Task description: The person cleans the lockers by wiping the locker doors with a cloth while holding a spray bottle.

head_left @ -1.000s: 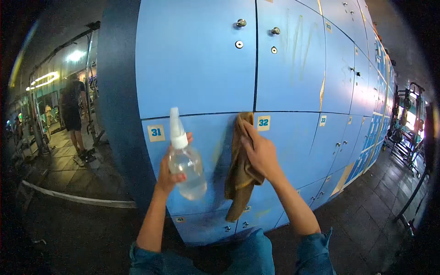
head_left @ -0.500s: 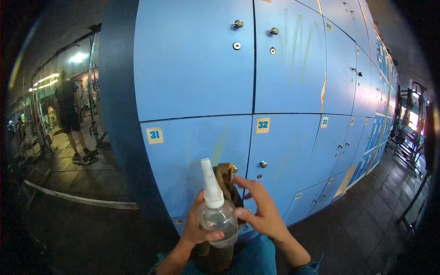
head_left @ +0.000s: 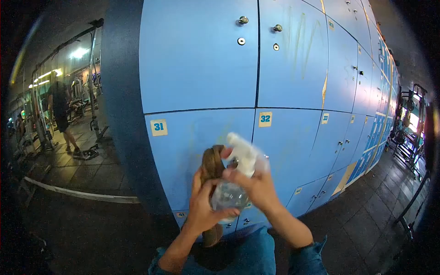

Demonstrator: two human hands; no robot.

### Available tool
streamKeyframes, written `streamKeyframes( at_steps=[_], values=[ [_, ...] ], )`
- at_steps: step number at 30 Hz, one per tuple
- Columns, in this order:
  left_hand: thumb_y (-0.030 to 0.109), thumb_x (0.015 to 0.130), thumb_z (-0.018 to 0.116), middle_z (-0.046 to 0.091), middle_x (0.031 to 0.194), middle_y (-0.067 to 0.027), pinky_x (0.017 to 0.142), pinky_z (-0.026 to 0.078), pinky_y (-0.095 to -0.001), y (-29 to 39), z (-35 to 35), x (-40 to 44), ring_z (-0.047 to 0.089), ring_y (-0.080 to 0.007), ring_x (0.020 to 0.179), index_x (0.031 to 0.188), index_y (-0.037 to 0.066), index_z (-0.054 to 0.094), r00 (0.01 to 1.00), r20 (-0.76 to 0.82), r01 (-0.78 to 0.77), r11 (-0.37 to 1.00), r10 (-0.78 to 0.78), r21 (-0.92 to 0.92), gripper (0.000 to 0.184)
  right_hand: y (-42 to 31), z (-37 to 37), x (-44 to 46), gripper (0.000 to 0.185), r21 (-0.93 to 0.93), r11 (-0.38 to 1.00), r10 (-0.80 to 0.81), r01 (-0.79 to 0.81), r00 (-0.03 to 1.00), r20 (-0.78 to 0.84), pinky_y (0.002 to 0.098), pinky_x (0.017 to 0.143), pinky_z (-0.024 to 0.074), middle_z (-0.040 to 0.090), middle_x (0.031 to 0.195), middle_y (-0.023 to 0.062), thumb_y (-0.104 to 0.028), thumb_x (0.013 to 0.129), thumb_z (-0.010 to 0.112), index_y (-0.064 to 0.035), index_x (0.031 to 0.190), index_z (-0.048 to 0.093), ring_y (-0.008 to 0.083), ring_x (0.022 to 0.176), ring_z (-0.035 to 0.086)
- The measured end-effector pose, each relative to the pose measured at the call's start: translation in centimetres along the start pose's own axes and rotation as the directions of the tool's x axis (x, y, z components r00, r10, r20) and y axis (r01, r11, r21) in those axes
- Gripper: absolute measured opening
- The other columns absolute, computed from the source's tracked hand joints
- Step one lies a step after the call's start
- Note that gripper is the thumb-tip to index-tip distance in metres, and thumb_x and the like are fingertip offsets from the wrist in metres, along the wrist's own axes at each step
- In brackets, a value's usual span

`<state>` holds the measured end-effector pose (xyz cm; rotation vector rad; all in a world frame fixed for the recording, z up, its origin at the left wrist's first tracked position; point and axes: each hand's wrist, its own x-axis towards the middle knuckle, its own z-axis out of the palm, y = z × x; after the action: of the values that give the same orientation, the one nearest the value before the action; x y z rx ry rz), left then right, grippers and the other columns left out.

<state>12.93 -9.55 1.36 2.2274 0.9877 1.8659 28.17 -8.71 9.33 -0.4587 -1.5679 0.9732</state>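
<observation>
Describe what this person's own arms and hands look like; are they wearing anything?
The left teal-blue fabric sleeve and the right teal-blue fabric sleeve stop around the elbows, the right with a loose, pointed edge. The forearms are bare. The left hand and right hand are ungloved, with no watch or bracelet visible.

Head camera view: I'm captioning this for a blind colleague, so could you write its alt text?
A person's left hand holds a brown cloth and clear bottle, while the right hand grips the bottle's blurred white top. Behind stand blue lockers, including 31 and 32.
</observation>
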Motion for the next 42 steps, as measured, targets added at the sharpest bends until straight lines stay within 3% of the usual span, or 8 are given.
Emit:
streamKeyframes(
  at_steps=[6,15,21,22,25,31,35,42],
  values=[
    [0.022,0.085,0.073,0.048,0.095,-0.0047,0.076,0.045,-0.0318,-1.4,-2.8,-1.1,0.054,-0.0167,0.086,0.086,0.005,0.06,0.916,-0.32,0.193,0.966,-0.24,-0.172,0.02,-4.8,-3.3,8.5,0.046,-0.092,0.967,-0.254,0.237,0.927,-0.277,0.0281,0.074,0.0488,0.063,0.096,0.0073,-0.028,0.084,0.072,0.001,0.116,0.057,0.014,0.086,0.059],
    [0.02,0.083,0.073,0.049,0.11,-0.0088,0.08,0.048,-0.0345,-1.6,-3.2,-1.4,0.056,-0.0196,0.094,0.089,0.005,0.062,0.943,-0.27,0.177,0.98,-0.196,-0.095,0.019,-6.2,-5.0,14.6,0.056,-0.398,0.881,-0.38,0.255,0.883,-0.276,0.0298,0.072,0.0465,0.065,0.086,0.0072,-0.047,0.083,0.069,0.0009,0.111,0.063,0.0153,0.08,0.059],
    [0.049,0.067,0.083,0.03,0.146,-0.0177,0.103,0.041,-0.0459,0.5,-2.8,0.3,0.04,-0.0337,0.129,0.122,0.009,0.06,0.967,-0.111,0.232,0.973,-0.229,0.015,0.072,-3.5,-1.7,9.3,0.048,-0.388,0.849,-0.437,0.36,0.89,-0.131,0.0332,0.073,0.0475,0.065,0.086,0.0091,-0.044,0.082,0.073,-0.0019,0.104,0.063,0.0174,0.079,0.06],
    [0.061,0.054,0.084,0.031,0.144,-0.0209,0.104,0.04,-0.0493,0.1,-2.5,0.5,0.039,-0.0384,0.129,0.138,0.006,0.045,0.992,-0.067,0.122,0.97,-0.11,0.211,0.108,-2.7,-1.1,7.8,0.048,-0.403,0.864,-0.361,0.301,0.929,-0.081,0.0346,0.073,0.0477,0.064,0.088,0.0097,-0.043,0.082,0.074,-0.0015,0.102,0.062,0.0182,0.079,0.06],
    [0.065,0.05,0.083,0.029,0.145,-0.0231,0.102,0.04,-0.0505,1.8,-0.3,0.9,0.041,-0.0434,0.128,0.131,0.002,0.049,0.999,-0.021,0.051,0.967,-0.047,0.248,0.108,-0.5,1.6,3.4,0.048,-0.439,0.879,-0.173,0.186,0.982,0.069,0.0377,0.077,0.0473,0.061,0.097,0.0124,-0.04,0.08,0.076,-0.0017,0.102,0.058,0.0208,0.088,0.058],
    [0.043,0.053,0.089,0.053,0.126,-0.0203,0.096,0.046,-0.0446,-0.1,-1.4,-1.6,0.056,-0.0344,0.113,0.13,-0.002,0.046,0.986,0.085,0.145,0.989,-0.141,-0.041,0.099,0.4,-2.0,2.0,0.068,-0.118,0.989,-0.004,0.087,0.822,0.57,0.0353,0.096,0.0418,0.05,0.129,0.0081,-0.034,0.081,0.075,-0.0049,0.136,0.048,0.0199,0.115,0.052],
    [0.038,0.053,0.09,0.059,0.117,-0.0132,0.094,0.047,-0.0364,1.1,-2.8,-1.3,0.058,-0.0232,0.109,0.137,-0.003,0.04,0.95,0.243,0.304,0.772,-0.198,-0.558,0.106,4.4,-4.3,1.5,0.066,-0.052,0.972,0.225,-0.229,0.849,0.478,0.0361,0.106,0.0347,0.046,0.141,0.0121,-0.036,0.091,0.063,-0.0052,0.144,0.039,0.0214,0.132,0.039],
    [0.032,0.051,0.092,0.054,0.123,-0.0128,0.096,0.046,-0.0362,0.8,-2.7,-1.4,0.057,-0.0219,0.11,0.143,-0.004,0.029,0.939,0.261,0.339,0.481,-0.224,-0.809,0.118,4.0,-4.1,-0.2,0.031,-0.036,0.968,0.246,-0.249,0.902,0.356,0.031,0.083,0.0468,0.064,0.097,0.0034,-0.026,0.092,0.064,-0.0011,0.111,0.062,0.0133,0.09,0.058]
  ],
)
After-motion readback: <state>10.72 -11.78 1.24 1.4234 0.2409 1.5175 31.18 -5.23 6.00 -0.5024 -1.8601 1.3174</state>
